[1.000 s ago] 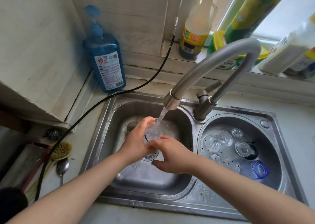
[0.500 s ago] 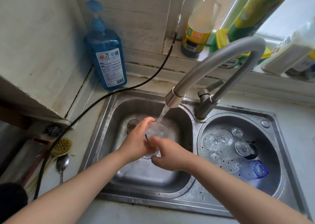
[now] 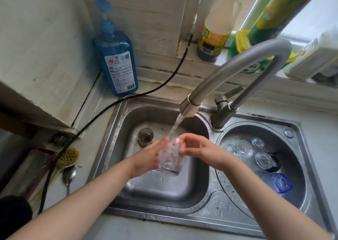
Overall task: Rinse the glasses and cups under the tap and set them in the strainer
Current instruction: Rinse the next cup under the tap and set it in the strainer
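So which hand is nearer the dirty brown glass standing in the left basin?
Left. The left hand holds the clear glass just in front of the brown glass; the right hand is beyond the water stream, farther right.

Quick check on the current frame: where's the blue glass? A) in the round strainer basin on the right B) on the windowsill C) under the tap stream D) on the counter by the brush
A: the blue glass lies in the round strainer basin with several clear glasses, while the hands hold a clear glass under the running tap.
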{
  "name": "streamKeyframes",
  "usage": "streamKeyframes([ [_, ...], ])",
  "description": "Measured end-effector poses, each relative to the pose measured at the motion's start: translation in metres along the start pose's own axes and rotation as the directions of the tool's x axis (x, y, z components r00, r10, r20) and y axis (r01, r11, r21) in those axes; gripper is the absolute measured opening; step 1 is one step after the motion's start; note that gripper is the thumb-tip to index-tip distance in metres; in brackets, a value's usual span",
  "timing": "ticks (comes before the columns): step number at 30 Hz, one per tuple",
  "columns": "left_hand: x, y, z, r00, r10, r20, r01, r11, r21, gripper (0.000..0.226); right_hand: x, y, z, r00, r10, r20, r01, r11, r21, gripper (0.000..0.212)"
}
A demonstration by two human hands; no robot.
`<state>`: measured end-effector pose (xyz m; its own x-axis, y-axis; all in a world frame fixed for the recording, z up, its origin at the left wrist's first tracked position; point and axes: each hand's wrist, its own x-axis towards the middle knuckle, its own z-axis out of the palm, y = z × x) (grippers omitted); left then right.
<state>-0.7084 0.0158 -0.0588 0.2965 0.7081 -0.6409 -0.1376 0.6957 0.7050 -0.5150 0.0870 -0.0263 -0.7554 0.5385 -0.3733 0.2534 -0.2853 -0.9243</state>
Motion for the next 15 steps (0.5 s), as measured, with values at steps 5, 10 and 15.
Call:
streamKeyframes([
  [5, 0.013, -0.009, 0.011, 0.952, 0.082, -0.294, -0.100, 0.994, -0.045, 0.048, 0.006, 0.014, 0.008, 0.981, 0.139, -0.133, -0.076, 0.914, 0.398, 0.033],
  [10, 0.027, -0.008, 0.022, 0.820, -0.021, -0.572, -0.156, 0.953, -0.259, 0.043, 0.018, 0.012, 0.037, 0.914, 0.179, -0.364, -0.062, 0.948, 0.311, 0.015],
  [15, 0.032, -0.013, 0.024, 0.681, -0.169, -0.713, -0.188, 0.900, -0.394, 0.031, 0.030, 0.019, 0.071, 0.880, -0.180, -0.440, -0.120, 0.812, -0.571, 0.035],
])
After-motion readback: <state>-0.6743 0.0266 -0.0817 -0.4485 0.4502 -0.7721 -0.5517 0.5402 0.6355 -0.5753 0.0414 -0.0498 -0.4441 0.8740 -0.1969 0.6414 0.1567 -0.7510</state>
